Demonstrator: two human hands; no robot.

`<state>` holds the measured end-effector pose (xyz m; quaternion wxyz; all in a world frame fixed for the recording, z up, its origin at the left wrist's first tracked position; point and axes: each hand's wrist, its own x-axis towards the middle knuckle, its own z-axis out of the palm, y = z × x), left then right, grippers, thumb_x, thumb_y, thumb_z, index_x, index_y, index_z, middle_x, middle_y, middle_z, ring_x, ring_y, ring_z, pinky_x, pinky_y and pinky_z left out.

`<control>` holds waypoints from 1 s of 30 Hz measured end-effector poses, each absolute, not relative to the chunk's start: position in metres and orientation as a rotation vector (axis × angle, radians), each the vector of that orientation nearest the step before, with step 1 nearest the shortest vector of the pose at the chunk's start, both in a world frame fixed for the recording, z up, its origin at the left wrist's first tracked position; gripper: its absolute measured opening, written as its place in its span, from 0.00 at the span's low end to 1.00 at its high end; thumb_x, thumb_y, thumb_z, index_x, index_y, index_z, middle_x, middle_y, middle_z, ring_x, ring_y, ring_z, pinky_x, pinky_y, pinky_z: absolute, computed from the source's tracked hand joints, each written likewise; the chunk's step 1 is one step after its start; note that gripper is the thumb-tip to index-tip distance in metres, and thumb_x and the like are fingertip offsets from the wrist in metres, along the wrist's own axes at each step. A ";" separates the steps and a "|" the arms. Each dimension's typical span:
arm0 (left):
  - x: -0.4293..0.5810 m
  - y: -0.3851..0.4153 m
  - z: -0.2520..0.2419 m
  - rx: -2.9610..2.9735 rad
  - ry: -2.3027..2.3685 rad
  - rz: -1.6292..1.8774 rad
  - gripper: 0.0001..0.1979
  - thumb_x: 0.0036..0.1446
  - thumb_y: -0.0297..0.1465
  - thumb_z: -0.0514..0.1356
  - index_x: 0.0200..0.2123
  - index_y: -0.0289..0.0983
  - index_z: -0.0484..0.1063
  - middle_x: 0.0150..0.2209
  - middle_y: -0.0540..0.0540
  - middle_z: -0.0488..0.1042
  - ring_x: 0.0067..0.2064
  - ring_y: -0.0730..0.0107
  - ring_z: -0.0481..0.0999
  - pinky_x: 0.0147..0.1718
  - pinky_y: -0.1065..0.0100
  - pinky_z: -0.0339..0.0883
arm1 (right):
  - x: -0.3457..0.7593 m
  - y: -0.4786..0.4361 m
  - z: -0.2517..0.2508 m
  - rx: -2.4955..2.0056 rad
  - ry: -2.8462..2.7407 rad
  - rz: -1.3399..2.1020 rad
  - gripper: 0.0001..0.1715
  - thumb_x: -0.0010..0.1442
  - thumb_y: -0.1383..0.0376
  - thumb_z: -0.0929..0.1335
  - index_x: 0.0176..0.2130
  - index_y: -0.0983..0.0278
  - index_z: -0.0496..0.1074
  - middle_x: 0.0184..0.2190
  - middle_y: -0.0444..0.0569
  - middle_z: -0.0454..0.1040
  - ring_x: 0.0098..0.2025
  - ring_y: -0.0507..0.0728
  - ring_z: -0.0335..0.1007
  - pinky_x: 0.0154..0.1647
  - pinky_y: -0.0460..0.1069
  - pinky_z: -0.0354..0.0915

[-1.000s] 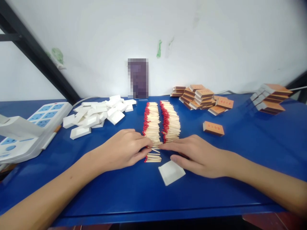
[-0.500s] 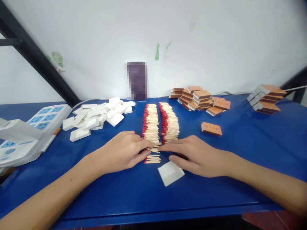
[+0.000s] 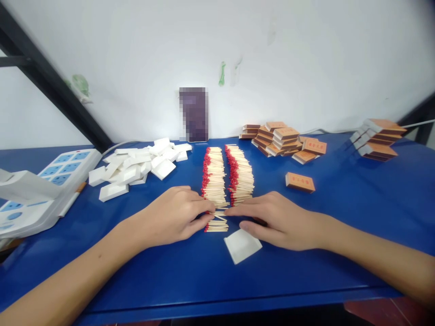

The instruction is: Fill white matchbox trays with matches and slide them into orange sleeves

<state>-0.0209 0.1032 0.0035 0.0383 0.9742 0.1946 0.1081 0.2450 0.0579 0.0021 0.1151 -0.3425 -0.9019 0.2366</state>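
Note:
Two rows of red-headed matches lie side by side on the blue table, the left row of matches [image 3: 215,174] and the right row of matches [image 3: 242,174]. At the near end of the left row, the fingertips of my left hand [image 3: 180,212] touch the head ends, its thumb and forefinger a little apart. Opposite, my right hand [image 3: 288,222] rests its outstretched forefinger against the bare stick ends, with the thumb apart from it. A few loose matches [image 3: 217,225] lie between and below the fingertips, some of them askew. Just under my right thumb is a white matchbox tray [image 3: 242,248].
White matchbox trays [image 3: 134,167] are heaped at the left, beside a white power strip [image 3: 64,181]. Orange matchboxes [image 3: 285,136] are piled at the back right, with one single matchbox [image 3: 300,182] nearer. Another stack of matchboxes [image 3: 380,140] stands far right. A dark pixelated rectangle [image 3: 195,115] leans on the wall.
A few matches between my fingertips have shifted and now lie more slanted across the near end of the left row. Both hands have stayed almost in place.

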 end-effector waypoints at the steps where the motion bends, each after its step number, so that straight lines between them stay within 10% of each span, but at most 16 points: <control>1: -0.021 0.103 0.003 2.983 0.600 0.325 0.11 0.70 0.32 0.54 0.42 0.38 0.78 0.31 0.49 0.79 0.31 0.65 0.76 0.34 0.63 0.63 | 0.245 0.058 0.002 -1.004 -2.646 0.693 0.22 0.72 0.61 0.61 0.60 0.62 0.71 0.44 0.50 0.79 0.40 0.55 0.75 0.38 0.48 0.64; 30: -0.018 0.093 0.007 2.922 0.627 0.250 0.05 0.63 0.32 0.60 0.33 0.39 0.73 0.28 0.51 0.74 0.29 0.67 0.72 0.32 0.65 0.58 | 0.247 0.059 0.005 -0.935 -2.636 0.765 0.21 0.72 0.61 0.61 0.61 0.60 0.68 0.45 0.49 0.78 0.40 0.55 0.74 0.39 0.48 0.62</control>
